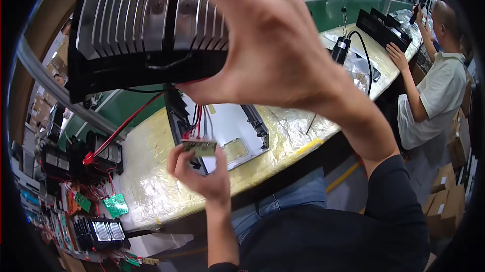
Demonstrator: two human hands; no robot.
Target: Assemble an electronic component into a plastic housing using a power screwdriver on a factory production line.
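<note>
My right hand (273,44) grips the edge of a black-framed unit with a row of shiny metal fins (121,24). It is raised close to the camera at the upper left, its top cut off by the view. My left hand (207,178) pinches a small circuit board (199,147) between thumb and fingers. Red and dark wires (199,120) run up from this board toward the finned unit. Behind the board, a black casing with a white inside panel (237,125) lies open on the bench, partly hidden by my hands.
Plastic film covers the bench (151,181). A black electric screwdriver (341,50) hangs at the right. Further along, a co-worker (432,85) handles another black casing (384,29). More finned units (103,231) and green circuit boards (116,205) sit at the left. Cardboard boxes (447,204) stand at right.
</note>
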